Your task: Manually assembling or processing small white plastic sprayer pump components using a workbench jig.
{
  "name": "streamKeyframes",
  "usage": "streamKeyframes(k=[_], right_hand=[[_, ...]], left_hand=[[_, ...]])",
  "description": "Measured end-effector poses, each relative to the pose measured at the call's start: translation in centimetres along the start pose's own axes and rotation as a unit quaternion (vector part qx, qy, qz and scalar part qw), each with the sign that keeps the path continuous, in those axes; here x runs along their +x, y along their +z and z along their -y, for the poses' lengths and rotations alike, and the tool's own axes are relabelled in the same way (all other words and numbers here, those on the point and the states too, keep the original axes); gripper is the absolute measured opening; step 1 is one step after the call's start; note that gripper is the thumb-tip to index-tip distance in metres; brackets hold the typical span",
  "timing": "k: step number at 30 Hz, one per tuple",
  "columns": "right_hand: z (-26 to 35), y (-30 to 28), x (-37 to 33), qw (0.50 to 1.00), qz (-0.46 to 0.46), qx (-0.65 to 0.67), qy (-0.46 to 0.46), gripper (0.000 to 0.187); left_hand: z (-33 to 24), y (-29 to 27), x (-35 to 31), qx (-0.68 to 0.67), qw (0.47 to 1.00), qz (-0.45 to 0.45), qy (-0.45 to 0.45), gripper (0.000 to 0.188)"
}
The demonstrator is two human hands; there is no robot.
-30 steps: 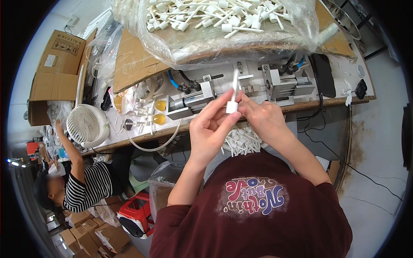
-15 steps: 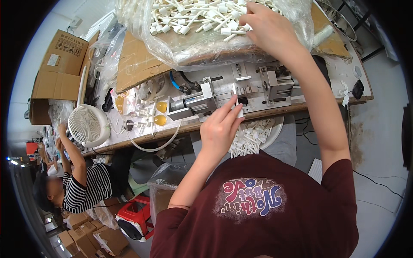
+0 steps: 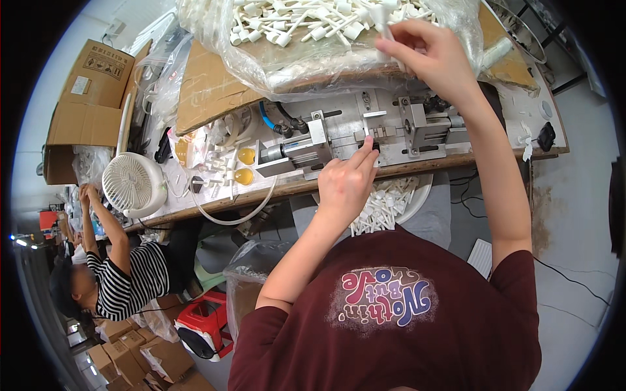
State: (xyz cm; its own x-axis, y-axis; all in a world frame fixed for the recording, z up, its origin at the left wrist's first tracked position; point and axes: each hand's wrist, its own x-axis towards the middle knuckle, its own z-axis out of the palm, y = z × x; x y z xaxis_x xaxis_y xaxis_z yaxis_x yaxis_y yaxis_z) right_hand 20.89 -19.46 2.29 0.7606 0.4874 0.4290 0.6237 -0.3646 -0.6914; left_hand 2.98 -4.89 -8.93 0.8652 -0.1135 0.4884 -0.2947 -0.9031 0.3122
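Note:
My right hand [image 3: 438,62] is raised at the near right of a heap of white caps with thin stems [image 3: 319,23]. Its thumb and fingers pinch one white stemmed cap [image 3: 379,16], slightly blurred. My left hand [image 3: 345,189] reaches to the middle of a metal clamping fixture [image 3: 352,133], its fingers together. The fingertips touch beside a small black part [image 3: 376,148] at the fixture's front; what they hold, if anything, is hidden. Metal cylinder blocks flank the fixture, a left one [image 3: 303,153] and a right one [image 3: 424,130].
A clear plastic bag [image 3: 261,81] on cardboard [image 3: 212,91] bears the heap. A white tub [image 3: 427,189] of stemmed caps sits below the table's wooden edge [image 3: 287,189]. A white fan [image 3: 135,186] and yellow round pieces [image 3: 244,176] are left. A co-worker [image 3: 137,280] works far left.
My right hand has drawn back from the heap with a white stemmed cap. My left hand has moved slightly; the white stemmed cap it held upright at the fixture no longer shows.

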Motion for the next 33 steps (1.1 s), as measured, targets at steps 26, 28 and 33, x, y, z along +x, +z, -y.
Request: streamKeyframes(k=[26,28,33], right_hand=[[1.9,1.9,-12.5,0.824,-0.033,0.536,0.18,0.045],[2.4,1.2,-12.7,0.828,-0.03,0.525,0.193,0.039],[2.2,1.9,-13.9,0.884,-0.047,0.438,0.156,0.029]], left_hand=[[0.2,-0.4,-0.2,-0.022,1.0,0.015,0.013,0.025],[0.0,-0.6,0.5,0.005,1.0,0.023,0.006,0.026],[0.0,-0.8,0.9,-0.004,0.999,0.046,-0.001,0.027]])
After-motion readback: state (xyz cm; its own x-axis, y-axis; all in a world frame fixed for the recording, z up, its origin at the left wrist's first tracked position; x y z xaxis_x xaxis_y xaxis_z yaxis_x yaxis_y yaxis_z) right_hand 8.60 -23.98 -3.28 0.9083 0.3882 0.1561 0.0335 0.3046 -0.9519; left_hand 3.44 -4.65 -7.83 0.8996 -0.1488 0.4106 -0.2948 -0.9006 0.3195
